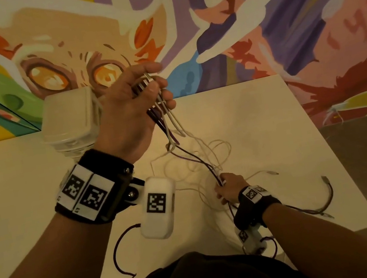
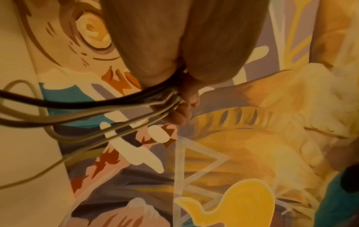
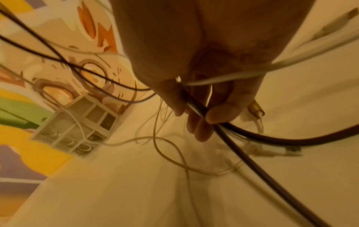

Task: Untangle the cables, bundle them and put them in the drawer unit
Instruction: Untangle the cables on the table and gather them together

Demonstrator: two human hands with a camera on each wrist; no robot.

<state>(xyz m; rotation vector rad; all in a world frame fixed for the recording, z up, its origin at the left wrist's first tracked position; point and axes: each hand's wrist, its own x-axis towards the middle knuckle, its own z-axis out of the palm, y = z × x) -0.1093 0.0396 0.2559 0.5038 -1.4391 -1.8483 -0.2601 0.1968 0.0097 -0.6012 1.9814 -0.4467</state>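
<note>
My left hand (image 1: 145, 96) is raised above the white table (image 1: 270, 111) and grips the gathered plug ends of several white and dark purple cables (image 1: 163, 113); the left wrist view shows the cables (image 2: 136, 104) running out from under its curled fingers (image 2: 182, 107). The strands hang down and across to my right hand (image 1: 227, 185), which holds the dark cable (image 3: 223, 130) and a white one low over the table. Loose white loops (image 1: 205, 159) lie tangled between the hands. The translucent drawer unit (image 1: 71, 119) stands at the back left, behind my left wrist.
A dark cable end (image 1: 328, 189) with a plug lies at the table's right side, near the edge. Another dark cable (image 1: 117, 256) trails off the front left edge. A painted mural wall (image 1: 254, 16) rises directly behind the table.
</note>
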